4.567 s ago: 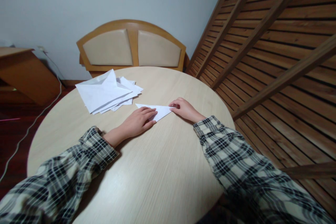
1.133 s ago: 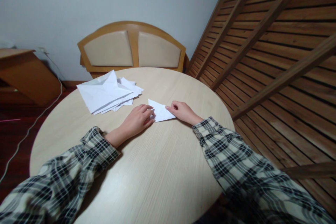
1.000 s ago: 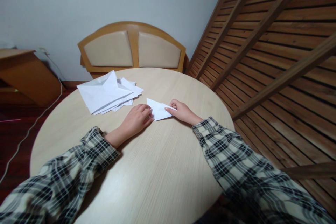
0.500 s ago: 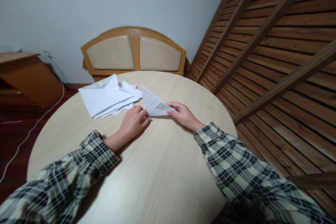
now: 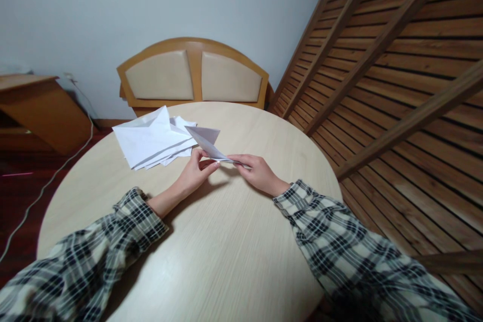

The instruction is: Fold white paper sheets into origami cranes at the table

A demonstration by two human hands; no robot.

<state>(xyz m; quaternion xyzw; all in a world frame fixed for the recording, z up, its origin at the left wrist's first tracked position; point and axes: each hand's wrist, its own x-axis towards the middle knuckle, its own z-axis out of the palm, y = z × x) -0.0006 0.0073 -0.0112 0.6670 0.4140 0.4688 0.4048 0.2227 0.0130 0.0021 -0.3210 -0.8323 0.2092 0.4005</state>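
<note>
A folded white paper (image 5: 207, 141) is lifted off the round light-wood table (image 5: 211, 241), its pointed end angled up and to the left. My left hand (image 5: 196, 171) pinches its near edge from the left, fingers closed on it. My right hand (image 5: 254, 173) pinches the same edge from the right, thumb and fingers pressed together on the paper. Both arms wear plaid sleeves.
A loose stack of white paper sheets (image 5: 151, 138) lies on the table's far left. A wooden chair with beige pads (image 5: 192, 78) stands behind the table. Slatted wooden panels (image 5: 396, 60) lean at the right. A wooden cabinet (image 5: 33, 110) and a cable are at the left.
The folded paper lay flat under both hands; it has been raised off the table and turned, its tip now pointing up-left. Both hands shifted from pressing to pinching.
</note>
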